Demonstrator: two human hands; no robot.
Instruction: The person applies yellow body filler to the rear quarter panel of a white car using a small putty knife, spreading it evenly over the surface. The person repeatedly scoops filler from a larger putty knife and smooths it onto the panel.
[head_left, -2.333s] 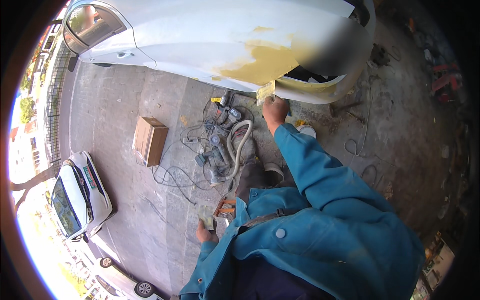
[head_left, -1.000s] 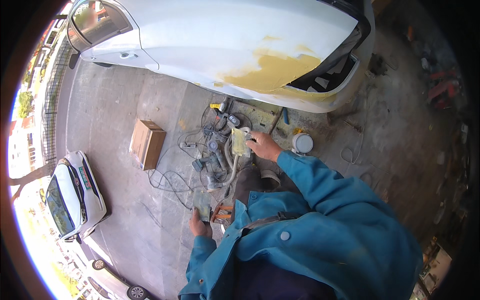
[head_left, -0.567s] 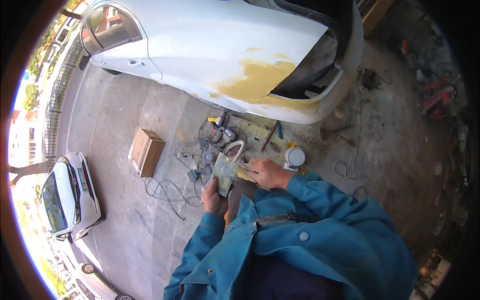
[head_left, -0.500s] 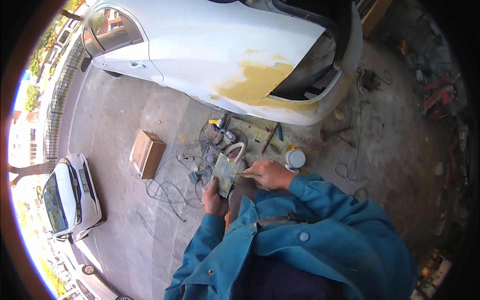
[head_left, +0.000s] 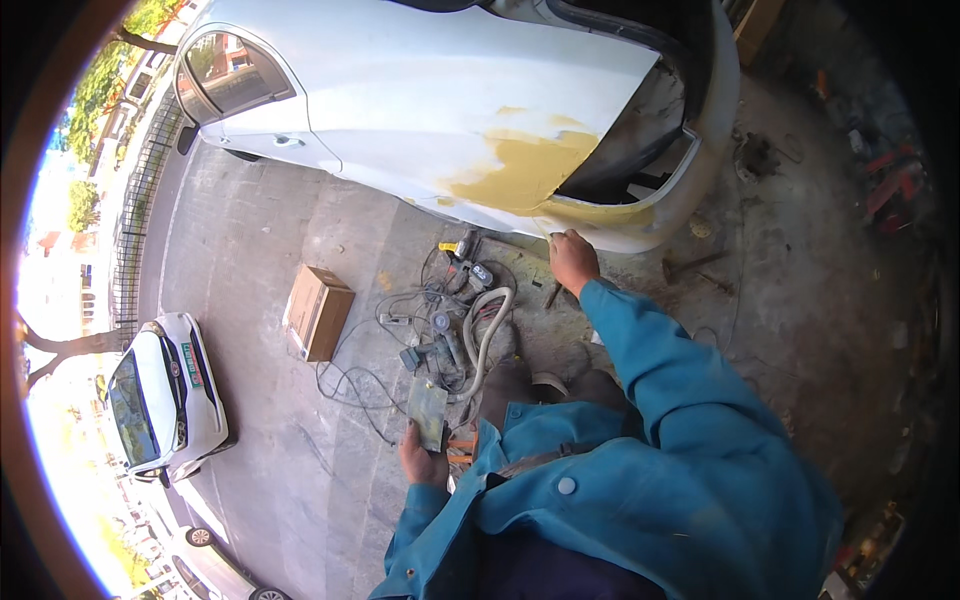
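Note:
My left hand (head_left: 424, 462) is closed on the lower edge of a flat, putty-smeared mixing board (head_left: 427, 412), held low in front of my body. With my arm stretched forward, my right hand (head_left: 573, 262) is closed on a putty knife (head_left: 547, 236), mostly hidden by the fingers. Its blade is at the lower edge of the white car's side panel (head_left: 420, 140), by a broad patch of yellow-tan body filler (head_left: 525, 170); whether it touches cannot be made out. A dark opening (head_left: 625, 165) lies just beyond that patch.
Power tools, cords and a pale hose (head_left: 488, 340) lie tangled on the floor between me and the car. Left of them stands a cardboard box (head_left: 320, 312). Another white car (head_left: 170, 395) is parked at far left. A red stand (head_left: 890, 190) is at far right.
My right hand has moved from the board forward to the car panel with the putty knife. The left hand and board have dropped slightly lower in view. The whole view has shifted a little.

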